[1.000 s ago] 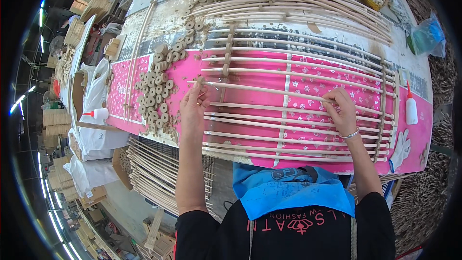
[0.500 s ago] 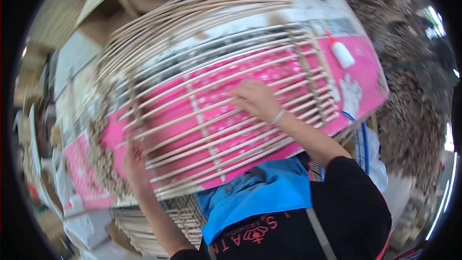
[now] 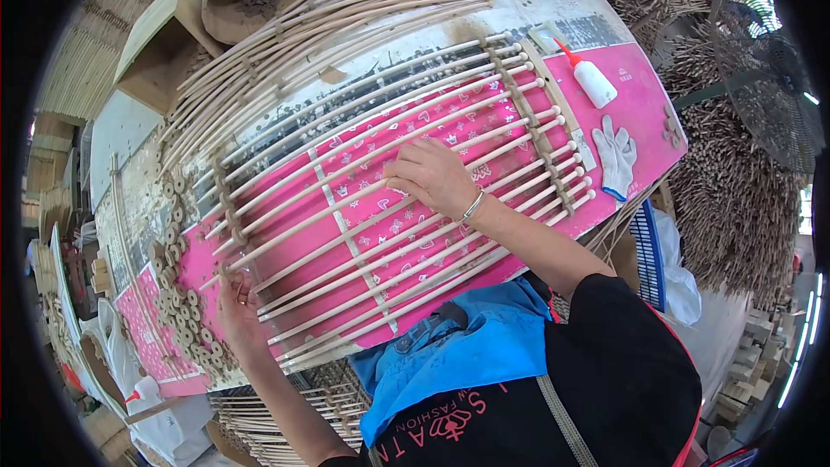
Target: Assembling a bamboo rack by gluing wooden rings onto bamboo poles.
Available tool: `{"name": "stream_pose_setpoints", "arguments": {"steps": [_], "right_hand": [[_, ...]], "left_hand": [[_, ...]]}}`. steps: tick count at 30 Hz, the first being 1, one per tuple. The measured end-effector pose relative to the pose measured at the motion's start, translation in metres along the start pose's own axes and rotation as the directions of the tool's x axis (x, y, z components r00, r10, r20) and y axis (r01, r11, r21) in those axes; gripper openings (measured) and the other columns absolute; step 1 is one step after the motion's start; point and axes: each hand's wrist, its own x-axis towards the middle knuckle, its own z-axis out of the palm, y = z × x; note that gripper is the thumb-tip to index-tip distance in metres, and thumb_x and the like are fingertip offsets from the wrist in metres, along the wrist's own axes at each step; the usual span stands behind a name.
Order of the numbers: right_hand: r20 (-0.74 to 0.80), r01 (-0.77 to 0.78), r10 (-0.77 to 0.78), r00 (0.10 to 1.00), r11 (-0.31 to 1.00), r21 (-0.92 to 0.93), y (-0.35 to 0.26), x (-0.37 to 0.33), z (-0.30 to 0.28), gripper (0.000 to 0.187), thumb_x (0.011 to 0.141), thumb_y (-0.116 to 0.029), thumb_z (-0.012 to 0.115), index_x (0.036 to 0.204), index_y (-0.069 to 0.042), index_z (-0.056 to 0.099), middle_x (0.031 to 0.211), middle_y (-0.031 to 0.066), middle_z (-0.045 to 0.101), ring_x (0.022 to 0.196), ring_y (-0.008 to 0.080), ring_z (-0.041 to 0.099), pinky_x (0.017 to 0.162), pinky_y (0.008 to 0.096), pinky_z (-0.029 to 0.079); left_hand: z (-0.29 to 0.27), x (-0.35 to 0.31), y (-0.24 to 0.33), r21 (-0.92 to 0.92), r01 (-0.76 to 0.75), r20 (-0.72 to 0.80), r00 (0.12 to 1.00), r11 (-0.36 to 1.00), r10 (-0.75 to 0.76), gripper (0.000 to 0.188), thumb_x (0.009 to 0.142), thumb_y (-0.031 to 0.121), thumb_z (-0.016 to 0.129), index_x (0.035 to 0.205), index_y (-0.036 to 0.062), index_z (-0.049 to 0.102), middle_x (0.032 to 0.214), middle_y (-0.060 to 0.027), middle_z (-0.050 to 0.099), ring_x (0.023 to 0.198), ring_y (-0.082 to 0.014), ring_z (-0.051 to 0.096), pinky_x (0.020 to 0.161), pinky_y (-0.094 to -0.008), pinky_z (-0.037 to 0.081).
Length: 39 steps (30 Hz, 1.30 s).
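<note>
Pale wooden rods (image 3: 367, 246) lie side by side across the table, threaded near both ends through rows of brown wooden beads. The right bead row (image 3: 527, 117) runs the full width of the rods, while the left bead row (image 3: 226, 199) stops near my left hand. My right hand (image 3: 432, 177) is closed on the middle of one wooden rod. My left hand (image 3: 240, 311) pinches at that rod's left end, around a small brown wooden bead partly covered by the fingers. Loose wooden beads (image 3: 186, 307) are heaped beside my left hand.
More rods (image 3: 303, 39) lie at the far side, near boxes of small pieces (image 3: 251, 0). On the pink cover at right are a white glue bottle (image 3: 595, 84) and a white glove (image 3: 614, 156). A fan (image 3: 761, 69) stands beyond the table's right edge.
The view has steadied from a blur and shifted, with the table now a little further left. Both hands keep nearly the same places on the rods.
</note>
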Motion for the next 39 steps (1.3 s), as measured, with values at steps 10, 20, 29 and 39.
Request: {"name": "stream_pose_setpoints", "arguments": {"steps": [10,20,29,39], "right_hand": [[0.125,-0.010,-0.005,0.992,0.993,0.121,0.007,0.013,0.009,0.015,0.087,-0.020,0.076,0.098,-0.010,0.071,0.099,0.0069,0.069,0.098,0.0272,0.067,0.087,0.0424,0.051],[0.106,-0.036,0.021,0.994,0.988,0.147,0.004,0.016,0.000,0.014,0.088,-0.016,0.077,0.096,-0.007,0.072,0.093,0.0078,0.065,0.091,0.0288,0.063,0.081,0.0413,0.050],[0.128,-0.048,0.032,0.991,0.991,0.122,0.010,0.014,0.001,0.014,0.087,-0.015,0.077,0.096,-0.006,0.072,0.093,0.0073,0.065,0.091,0.0277,0.063,0.080,0.0405,0.050],[0.119,-0.004,-0.002,0.993,0.999,0.052,0.013,0.016,0.007,0.013,0.088,-0.019,0.076,0.092,-0.008,0.072,0.090,0.0056,0.064,0.089,0.0268,0.063,0.079,0.0410,0.050]], "left_hand": [[-0.002,-0.011,0.005,0.064,-0.045,-0.001,0.999,0.997,0.045,0.040,0.106,0.031,0.066,0.137,0.0059,0.066,0.108,0.0008,0.069,0.096,-0.0083,0.064,0.075,-0.0230,0.047],[0.014,-0.017,0.009,0.229,0.013,-0.105,0.994,0.973,0.012,0.026,0.102,0.027,0.072,0.113,0.0040,0.074,0.095,-0.0012,0.072,0.080,-0.0068,0.063,0.064,-0.0225,0.045],[0.035,-0.009,0.030,0.905,-0.408,0.406,0.754,-0.117,0.516,0.049,0.081,0.018,0.082,0.130,0.0185,0.072,0.117,-0.0022,0.063,0.107,-0.0249,0.060,0.092,-0.0432,0.041],[0.028,0.012,0.009,0.887,-0.420,0.457,0.736,-0.192,0.500,0.046,0.079,0.018,0.083,0.124,0.0204,0.072,0.112,-0.0003,0.064,0.102,-0.0232,0.062,0.087,-0.0427,0.042]]}}
